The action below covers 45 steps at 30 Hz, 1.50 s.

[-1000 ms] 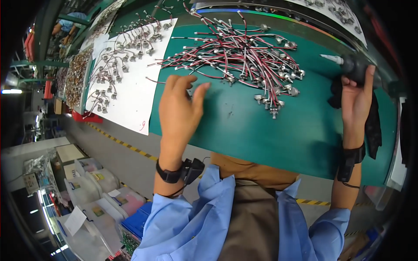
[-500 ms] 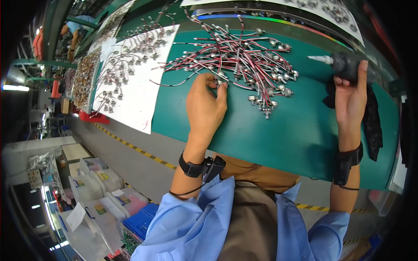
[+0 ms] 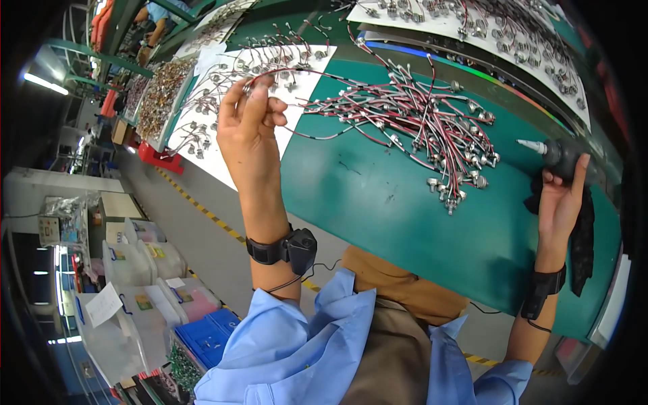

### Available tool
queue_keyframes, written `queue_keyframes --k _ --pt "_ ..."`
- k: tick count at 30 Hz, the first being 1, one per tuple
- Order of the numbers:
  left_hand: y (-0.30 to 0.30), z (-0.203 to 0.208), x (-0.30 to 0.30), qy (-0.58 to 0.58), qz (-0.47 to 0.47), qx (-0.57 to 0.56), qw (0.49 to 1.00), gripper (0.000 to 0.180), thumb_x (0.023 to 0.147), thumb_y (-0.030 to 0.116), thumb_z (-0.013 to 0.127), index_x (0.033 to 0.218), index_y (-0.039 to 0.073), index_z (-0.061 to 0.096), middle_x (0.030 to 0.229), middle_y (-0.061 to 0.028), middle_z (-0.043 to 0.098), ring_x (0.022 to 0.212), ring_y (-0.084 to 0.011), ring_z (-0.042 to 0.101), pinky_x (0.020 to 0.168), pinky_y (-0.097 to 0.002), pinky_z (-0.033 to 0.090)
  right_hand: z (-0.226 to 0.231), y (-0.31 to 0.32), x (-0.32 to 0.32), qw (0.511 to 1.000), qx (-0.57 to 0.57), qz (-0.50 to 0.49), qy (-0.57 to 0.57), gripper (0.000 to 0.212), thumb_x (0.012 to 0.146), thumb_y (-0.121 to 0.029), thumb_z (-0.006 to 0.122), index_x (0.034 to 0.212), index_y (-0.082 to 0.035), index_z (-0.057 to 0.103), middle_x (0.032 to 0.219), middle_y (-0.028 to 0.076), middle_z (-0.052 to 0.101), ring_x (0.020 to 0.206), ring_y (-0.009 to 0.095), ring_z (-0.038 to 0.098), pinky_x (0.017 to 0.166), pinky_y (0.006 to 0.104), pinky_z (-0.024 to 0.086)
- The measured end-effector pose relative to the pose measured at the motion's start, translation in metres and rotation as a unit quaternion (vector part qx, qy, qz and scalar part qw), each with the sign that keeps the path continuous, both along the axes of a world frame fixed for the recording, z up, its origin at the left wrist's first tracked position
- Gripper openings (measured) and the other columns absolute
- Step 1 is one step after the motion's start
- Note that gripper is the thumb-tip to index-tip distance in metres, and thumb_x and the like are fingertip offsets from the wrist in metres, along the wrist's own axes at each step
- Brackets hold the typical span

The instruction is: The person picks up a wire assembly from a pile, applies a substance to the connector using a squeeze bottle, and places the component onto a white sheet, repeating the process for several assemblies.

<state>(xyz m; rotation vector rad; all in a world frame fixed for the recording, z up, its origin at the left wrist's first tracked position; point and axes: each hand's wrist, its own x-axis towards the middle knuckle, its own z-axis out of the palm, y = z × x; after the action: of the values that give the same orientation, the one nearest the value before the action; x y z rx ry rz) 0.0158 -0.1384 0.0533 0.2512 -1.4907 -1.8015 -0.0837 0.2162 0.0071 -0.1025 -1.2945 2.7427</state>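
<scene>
My left hand (image 3: 251, 135) is raised over the white sheet (image 3: 219, 170), thumb and fingers pinched on a wired potentiometer. Its red and black wire (image 3: 307, 70) arcs right toward the heap; the metal body is mostly hidden by my fingertips. In my right hand (image 3: 561, 206) lies a dark squeeze bottle (image 3: 560, 156), its pale nozzle pointing left. Between the hands, a tangled heap of wired potentiometers (image 3: 425, 125) with red, black and white leads rests on the green tabletop (image 3: 364, 202). More potentiometers (image 3: 202, 101) are laid out in rows on the sheet.
Black cloth (image 3: 582, 253) lies beside my right wrist. A raised shelf with another white sheet (image 3: 432, 37) of parts runs along the back. A tray of small parts (image 3: 165, 98) and a red bin (image 3: 160, 158) stand left. Plastic boxes (image 3: 138, 324) sit lower left; another person works far left.
My left hand has moved from the heap leftward and up over the white sheet, carrying the potentiometer. My right hand still holds the bottle. The whole view has shifted somewhat.
</scene>
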Motion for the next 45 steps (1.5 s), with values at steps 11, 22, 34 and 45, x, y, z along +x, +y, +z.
queue_keyframes --k 11,22,34,45 --pt "0.029 0.065 -0.052 0.221 -0.059 -0.045 0.972 0.021 0.081 0.007 0.050 0.096 -0.005 0.043 0.091 -0.0146 0.053 0.090 -0.0246 0.055 0.069 -0.0289 0.049 -0.003 0.004 -0.005 0.999 -0.018 -0.028 -0.005 0.024 0.083 -0.029 0.051 0.088 -0.005 0.050 0.077 0.003 0.052 0.053 0.007 0.036 0.050 0.0201 0.033" --pt "0.099 -0.024 -0.069 -0.095 -0.346 0.096 0.929 0.018 0.082 0.008 0.048 0.099 0.001 0.047 0.100 -0.0146 0.053 0.090 -0.0257 0.056 0.066 -0.0274 0.051 0.004 -0.001 0.005 0.998 -0.011 0.003 0.065 0.027 0.084 -0.031 0.048 0.091 -0.005 0.049 0.082 0.003 0.051 0.060 0.007 0.038 0.057 0.0219 0.034" --pt "0.133 -0.041 -0.051 -0.160 -0.401 0.098 0.896 0.016 0.079 -0.005 0.049 0.094 -0.005 0.049 0.092 -0.0130 0.056 0.079 -0.0179 0.060 0.059 -0.0211 0.050 0.027 -0.033 0.015 0.979 0.102 -0.009 0.173 0.061 0.080 -0.044 0.048 0.121 -0.003 0.029 0.116 0.013 0.041 0.111 0.024 0.038 0.096 0.0358 0.029" --pt "0.136 -0.050 -0.049 -0.117 -0.373 0.059 0.918 0.018 0.075 -0.010 0.050 0.093 -0.006 0.051 0.089 -0.0113 0.056 0.075 -0.0162 0.060 0.059 -0.0208 0.049 0.009 -0.033 0.030 0.953 0.220 -0.066 0.198 0.069 0.073 -0.052 0.051 0.119 -0.003 0.031 0.112 0.012 0.042 0.109 0.025 0.039 0.095 0.0375 0.029"
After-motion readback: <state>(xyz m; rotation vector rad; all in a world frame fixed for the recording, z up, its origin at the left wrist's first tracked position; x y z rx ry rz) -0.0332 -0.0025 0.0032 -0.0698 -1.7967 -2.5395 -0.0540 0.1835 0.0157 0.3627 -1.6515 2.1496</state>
